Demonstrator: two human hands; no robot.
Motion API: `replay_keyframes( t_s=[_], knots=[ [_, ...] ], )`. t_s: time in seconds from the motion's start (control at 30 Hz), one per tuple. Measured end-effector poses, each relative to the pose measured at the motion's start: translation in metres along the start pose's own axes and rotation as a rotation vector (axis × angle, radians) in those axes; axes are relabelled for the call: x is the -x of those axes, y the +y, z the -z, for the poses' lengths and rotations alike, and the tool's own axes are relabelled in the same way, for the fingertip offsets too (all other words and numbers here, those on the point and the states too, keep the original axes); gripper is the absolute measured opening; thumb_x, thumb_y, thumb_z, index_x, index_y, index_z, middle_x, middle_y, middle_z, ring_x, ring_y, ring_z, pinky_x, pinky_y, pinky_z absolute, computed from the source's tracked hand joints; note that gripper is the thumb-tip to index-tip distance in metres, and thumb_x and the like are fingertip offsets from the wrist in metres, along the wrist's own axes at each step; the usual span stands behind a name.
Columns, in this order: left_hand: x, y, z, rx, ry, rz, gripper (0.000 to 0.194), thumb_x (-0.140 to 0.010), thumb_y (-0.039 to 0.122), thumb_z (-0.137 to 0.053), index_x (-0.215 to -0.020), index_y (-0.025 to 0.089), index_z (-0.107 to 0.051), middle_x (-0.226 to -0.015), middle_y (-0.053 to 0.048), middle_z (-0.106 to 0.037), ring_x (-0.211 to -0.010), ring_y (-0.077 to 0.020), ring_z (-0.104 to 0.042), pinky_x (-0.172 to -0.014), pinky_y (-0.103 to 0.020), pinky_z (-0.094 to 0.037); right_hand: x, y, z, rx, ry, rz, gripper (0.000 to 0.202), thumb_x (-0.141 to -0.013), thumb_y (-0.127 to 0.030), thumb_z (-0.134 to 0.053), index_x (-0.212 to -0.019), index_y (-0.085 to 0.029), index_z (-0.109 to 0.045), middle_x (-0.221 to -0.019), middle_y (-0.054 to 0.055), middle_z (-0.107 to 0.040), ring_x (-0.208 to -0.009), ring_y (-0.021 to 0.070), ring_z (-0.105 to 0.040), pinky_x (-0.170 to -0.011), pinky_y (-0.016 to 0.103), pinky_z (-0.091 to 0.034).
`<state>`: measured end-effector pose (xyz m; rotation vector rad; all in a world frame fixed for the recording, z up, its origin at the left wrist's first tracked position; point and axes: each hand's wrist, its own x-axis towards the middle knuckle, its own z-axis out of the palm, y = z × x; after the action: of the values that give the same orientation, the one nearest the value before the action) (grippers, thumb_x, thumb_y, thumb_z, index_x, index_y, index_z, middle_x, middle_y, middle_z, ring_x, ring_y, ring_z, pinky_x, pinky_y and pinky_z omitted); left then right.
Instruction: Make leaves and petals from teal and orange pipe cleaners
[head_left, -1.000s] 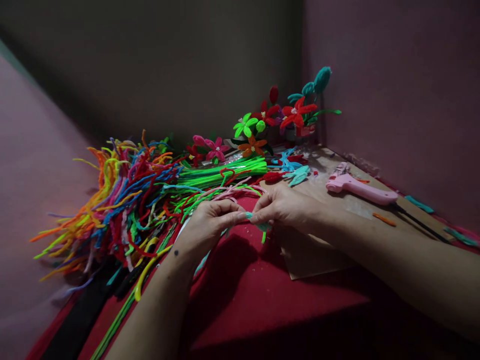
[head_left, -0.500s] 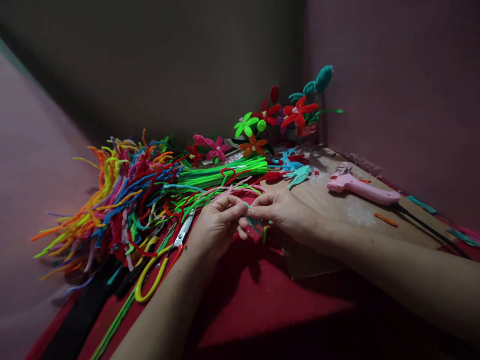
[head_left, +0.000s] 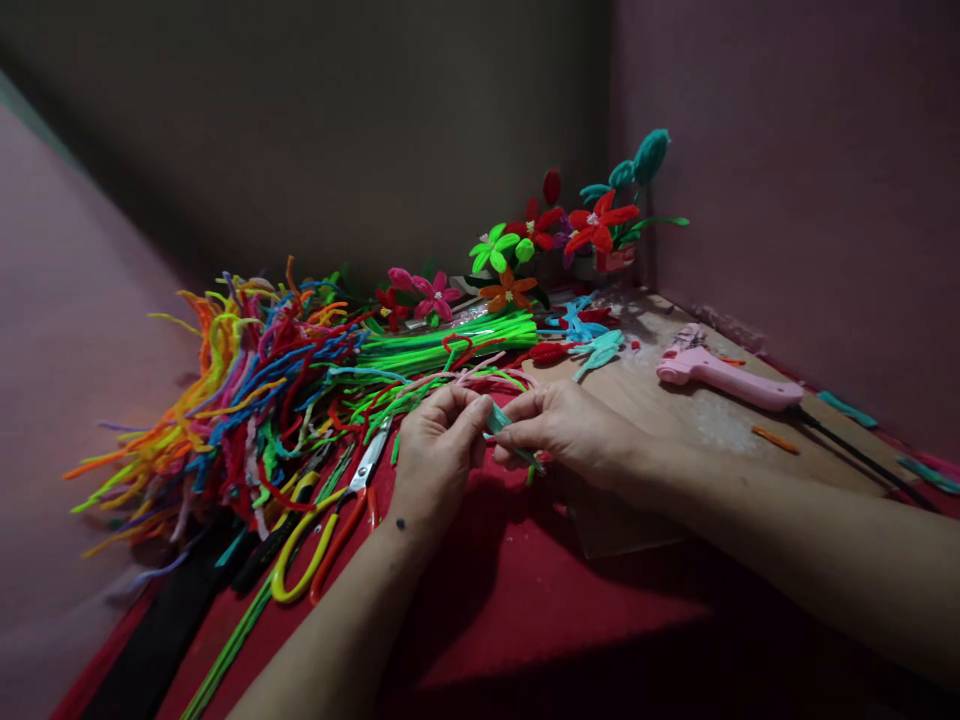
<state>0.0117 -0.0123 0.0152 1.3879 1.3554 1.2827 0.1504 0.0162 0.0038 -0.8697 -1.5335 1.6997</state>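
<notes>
Between my two hands is a teal pipe-cleaner piece [head_left: 498,419], small and partly covered by the fingers. My left hand [head_left: 444,437] pinches its upper end between thumb and forefinger. The fingers of my right hand [head_left: 562,430] are closed on the same piece, and its lower end sticks out below them. Just left of my left wrist lie scissors [head_left: 365,470] with yellow and orange handles. Pink and green pipe cleaners [head_left: 465,378] are spread just beyond the fingertips.
A heap of multicoloured pipe cleaners [head_left: 247,390] lies left, beside a green bundle [head_left: 450,338]. Finished pipe-cleaner flowers [head_left: 596,224] stand at the back. A pink glue gun [head_left: 724,378] with a black cord rests on a brown board [head_left: 660,450] at right. Red cloth [head_left: 480,600] covers the table.
Both hands have turned slightly around the teal piece, and more of it shows between and below the fingers. My left hand sits more upright. The surrounding things stay put.
</notes>
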Motion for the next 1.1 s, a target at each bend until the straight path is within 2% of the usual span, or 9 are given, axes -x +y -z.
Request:
replay_keyframes(
  t_s=[0.1, 0.3, 0.37, 0.5, 0.6, 0.7, 0.8, 0.9, 1.1],
  knots=[
    [-0.002, -0.001, 0.002, 0.03, -0.023, 0.029, 0.021, -0.073, 0.033, -0.062, -0.067, 0.017, -0.051, -0.043, 0.007, -0.045, -0.035, -0.0038, -0.037, -0.036, -0.015, -0.026, 0.002, -0.003, -0.001, -0.043, -0.016, -0.015, 0.008, -0.064, -0.009, -0.058, -0.058, -0.011, -0.063, -0.051, 0.001, -0.058, -0.044, 0.0067, -0.046, -0.045, 0.02, -0.036],
    [-0.006, 0.005, 0.012, 0.108, -0.231, 0.138, 0.023, -0.07, 0.034, -0.065, -0.083, 0.015, -0.059, -0.051, 0.006, -0.05, -0.035, -0.0028, -0.037, -0.033, -0.016, -0.023, 0.004, -0.003, -0.003, -0.091, -0.007, -0.037, 0.008, -0.064, -0.009, -0.058, -0.07, -0.013, -0.056, -0.052, 0.0, -0.06, -0.042, 0.0084, -0.05, -0.042, 0.02, -0.036],
    [-0.005, 0.006, 0.012, 0.091, -0.213, 0.133, 0.022, -0.071, 0.034, -0.064, -0.079, 0.014, -0.06, -0.048, 0.005, -0.051, -0.034, -0.0033, -0.037, -0.034, -0.016, -0.023, 0.003, -0.001, -0.003, -0.108, -0.007, -0.044, 0.009, -0.065, -0.011, -0.058, -0.072, -0.014, -0.053, -0.053, 0.0, -0.061, -0.041, 0.0088, -0.051, -0.04, 0.02, -0.036],
    [0.0, 0.005, 0.003, 0.048, -0.076, 0.048, 0.02, -0.075, 0.032, -0.06, -0.067, 0.014, -0.056, -0.043, 0.005, -0.049, -0.033, -0.0046, -0.039, -0.034, -0.017, -0.025, 0.001, 0.003, -0.006, -0.108, -0.003, -0.064, 0.007, -0.07, -0.014, -0.056, -0.074, -0.015, -0.051, -0.057, 0.001, -0.061, -0.044, 0.0094, -0.054, -0.041, 0.02, -0.041],
    [0.005, 0.001, -0.005, 0.007, 0.037, -0.046, 0.016, -0.076, 0.028, -0.058, -0.067, 0.015, -0.055, -0.047, 0.005, -0.051, -0.037, -0.0056, -0.044, -0.037, -0.017, -0.033, 0.001, 0.006, -0.011, -0.048, 0.038, -0.056, 0.003, -0.076, -0.014, -0.05, -0.074, -0.015, -0.05, -0.057, -0.001, -0.057, -0.044, 0.0083, -0.053, -0.042, 0.02, -0.044],
    [0.006, -0.003, -0.008, -0.021, 0.075, -0.079, 0.016, -0.077, 0.029, -0.057, -0.07, 0.015, -0.055, -0.047, 0.005, -0.05, -0.038, -0.0061, -0.045, -0.038, -0.017, -0.035, 0.002, 0.007, -0.015, 0.014, 0.068, -0.026, 0.008, -0.079, -0.014, -0.047, -0.072, -0.016, -0.049, -0.057, -0.002, -0.054, -0.043, 0.0074, -0.052, -0.04, 0.019, -0.043],
    [0.003, -0.002, -0.005, -0.02, 0.061, -0.06, 0.017, -0.076, 0.029, -0.057, -0.068, 0.014, -0.055, -0.046, 0.005, -0.049, -0.037, -0.0053, -0.043, -0.037, -0.017, -0.033, 0.005, 0.004, -0.015, 0.018, 0.036, -0.06, 0.008, -0.079, -0.015, -0.046, -0.072, -0.016, -0.05, -0.057, -0.002, -0.055, -0.044, 0.0079, -0.053, -0.04, 0.019, -0.042],
    [-0.001, 0.001, 0.0, -0.01, -0.016, -0.004, 0.019, -0.074, 0.028, -0.058, -0.062, 0.014, -0.055, -0.043, 0.006, -0.047, -0.033, -0.0035, -0.037, -0.035, -0.016, -0.029, 0.006, 0.001, -0.01, -0.036, -0.03, -0.09, 0.011, -0.078, -0.021, -0.051, -0.071, -0.014, -0.055, -0.059, 0.001, -0.06, -0.047, 0.0087, -0.054, -0.045, 0.02, -0.042],
    [-0.003, 0.004, 0.002, -0.015, -0.102, 0.063, 0.022, -0.072, 0.03, -0.063, -0.06, 0.013, -0.055, -0.039, 0.006, -0.044, -0.032, -0.0026, -0.034, -0.033, -0.015, -0.024, -0.001, 0.01, 0.001, -0.133, -0.074, -0.126, 0.016, -0.068, -0.026, -0.062, -0.061, -0.012, -0.061, -0.051, 0.001, -0.056, -0.042, 0.0073, -0.043, -0.042, 0.021, -0.032]
  ],
)
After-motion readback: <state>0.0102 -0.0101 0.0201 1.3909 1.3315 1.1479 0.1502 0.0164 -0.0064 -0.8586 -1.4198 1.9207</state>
